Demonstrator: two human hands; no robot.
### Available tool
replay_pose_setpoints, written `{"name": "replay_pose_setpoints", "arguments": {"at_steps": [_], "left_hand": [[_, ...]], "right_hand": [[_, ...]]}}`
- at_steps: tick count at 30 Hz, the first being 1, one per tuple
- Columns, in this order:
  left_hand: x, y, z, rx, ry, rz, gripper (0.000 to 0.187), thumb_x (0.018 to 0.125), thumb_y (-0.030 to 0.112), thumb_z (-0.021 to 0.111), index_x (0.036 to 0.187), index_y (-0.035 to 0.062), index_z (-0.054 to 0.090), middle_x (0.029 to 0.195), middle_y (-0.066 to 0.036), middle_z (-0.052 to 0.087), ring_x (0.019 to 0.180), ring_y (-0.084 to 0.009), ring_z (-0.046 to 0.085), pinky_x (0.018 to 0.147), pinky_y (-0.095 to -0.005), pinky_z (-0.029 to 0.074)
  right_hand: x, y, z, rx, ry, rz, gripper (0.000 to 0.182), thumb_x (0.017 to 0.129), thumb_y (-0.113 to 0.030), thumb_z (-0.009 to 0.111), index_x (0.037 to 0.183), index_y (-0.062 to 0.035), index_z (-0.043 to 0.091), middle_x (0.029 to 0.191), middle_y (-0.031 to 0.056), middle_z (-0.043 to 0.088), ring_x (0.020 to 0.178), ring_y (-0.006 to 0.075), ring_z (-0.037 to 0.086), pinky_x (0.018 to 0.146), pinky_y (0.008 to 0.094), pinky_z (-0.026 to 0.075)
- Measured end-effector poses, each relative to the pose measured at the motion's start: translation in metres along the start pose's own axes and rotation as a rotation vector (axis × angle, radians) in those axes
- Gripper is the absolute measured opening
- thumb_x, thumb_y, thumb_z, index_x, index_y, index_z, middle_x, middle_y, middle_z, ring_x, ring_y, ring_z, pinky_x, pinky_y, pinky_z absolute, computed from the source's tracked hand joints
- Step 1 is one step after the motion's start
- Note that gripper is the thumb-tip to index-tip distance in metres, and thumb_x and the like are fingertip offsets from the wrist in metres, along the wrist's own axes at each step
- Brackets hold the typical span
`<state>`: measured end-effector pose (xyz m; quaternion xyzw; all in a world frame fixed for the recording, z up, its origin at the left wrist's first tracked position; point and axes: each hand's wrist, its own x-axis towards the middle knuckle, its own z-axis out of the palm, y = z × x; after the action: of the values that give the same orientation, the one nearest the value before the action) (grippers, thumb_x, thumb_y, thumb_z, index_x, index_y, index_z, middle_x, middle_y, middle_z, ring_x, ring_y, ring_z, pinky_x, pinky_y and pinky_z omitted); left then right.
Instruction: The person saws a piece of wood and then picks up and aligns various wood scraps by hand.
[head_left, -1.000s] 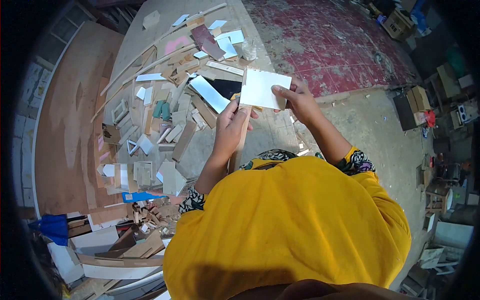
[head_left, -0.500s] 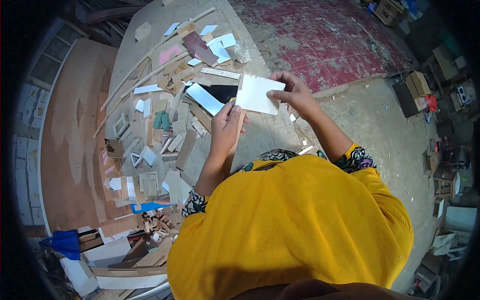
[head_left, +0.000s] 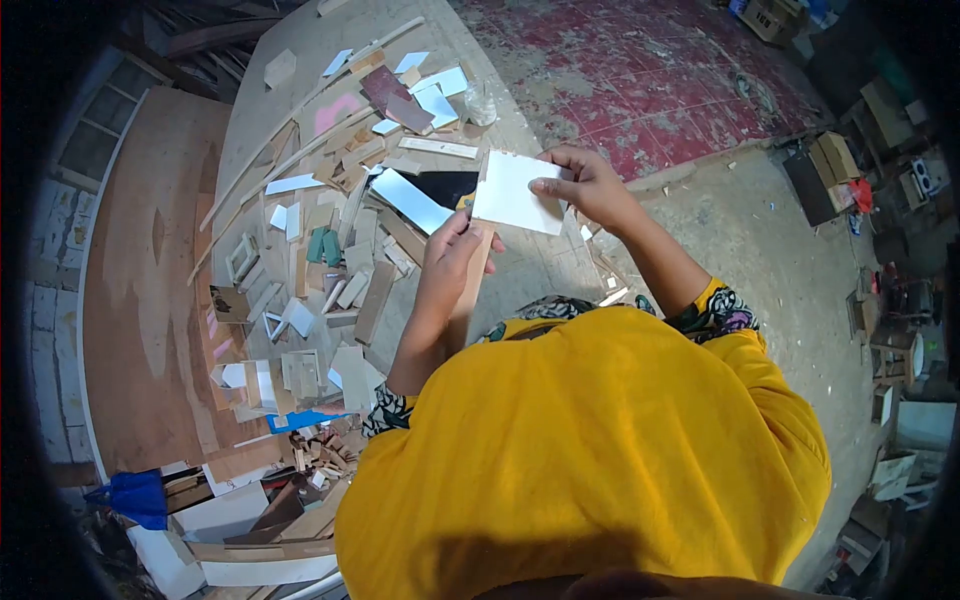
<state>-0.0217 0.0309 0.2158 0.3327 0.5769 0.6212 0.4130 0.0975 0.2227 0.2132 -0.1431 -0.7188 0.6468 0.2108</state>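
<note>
Both hands hold a flat white rectangular board (head_left: 515,192) up above the grey concrete surface (head_left: 300,60). The right hand (head_left: 590,187) pinches its right edge; the left hand (head_left: 452,262) grips a long narrow wooden strip (head_left: 470,290) against its near-left corner. Scattered wood and laminate offcuts (head_left: 340,230) lie to the left.

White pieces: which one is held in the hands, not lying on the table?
The white panel, pinched by the right hand and left hand. The other white pieces lie flat among scraps on the table.
</note>
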Motion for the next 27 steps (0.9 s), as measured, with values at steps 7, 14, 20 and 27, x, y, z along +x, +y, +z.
{"name": "replay_pose_setpoints", "arguments": {"at_steps": [7,14,20,27], "left_hand": [[0.001,-0.003,-0.002,0.011,0.017,-0.081,0.028,0.088,0.018,0.041,0.107,0.0008,0.052,0.079,-0.008,0.059,0.058,-0.0099,0.052,0.055,-0.0208,0.043],[0.004,-0.012,-0.009,0.013,-0.005,-0.073,0.029,0.088,0.018,0.042,0.107,-0.0008,0.054,0.08,-0.007,0.06,0.064,-0.0096,0.055,0.055,-0.0206,0.046],[0.019,-0.027,-0.036,-0.313,0.144,0.006,0.029,0.088,0.02,0.04,0.109,0.0026,0.05,0.088,-0.01,0.059,0.06,-0.0129,0.055,0.058,-0.0239,0.046],[0.036,-0.044,-0.086,-0.672,-0.032,-0.066,0.029,0.089,0.028,0.042,0.103,0.0033,0.05,0.076,-0.007,0.053,0.061,-0.0174,0.054,0.054,-0.0265,0.045]], "right_hand": [[-0.001,0.0,0.005,-0.063,0.044,0.089,0.022,0.077,-0.016,0.069,0.092,-0.0015,0.063,0.076,0.0029,0.062,0.065,0.0091,0.054,0.055,0.0236,0.042],[0.003,0.011,0.004,-0.127,0.025,0.09,0.021,0.079,-0.017,0.066,0.094,-0.0028,0.063,0.078,0.0028,0.062,0.066,0.0093,0.055,0.057,0.024,0.043],[0.006,0.016,-0.007,0.411,0.123,0.221,0.019,0.083,-0.016,0.06,0.1,-0.0076,0.058,0.083,0.0012,0.06,0.07,0.0101,0.057,0.063,0.0244,0.046],[-0.001,0.013,0.0,0.378,0.144,0.288,0.016,0.085,-0.015,0.056,0.099,-0.0088,0.054,0.078,-0.0018,0.055,0.065,0.0057,0.052,0.054,0.02,0.038]]}}
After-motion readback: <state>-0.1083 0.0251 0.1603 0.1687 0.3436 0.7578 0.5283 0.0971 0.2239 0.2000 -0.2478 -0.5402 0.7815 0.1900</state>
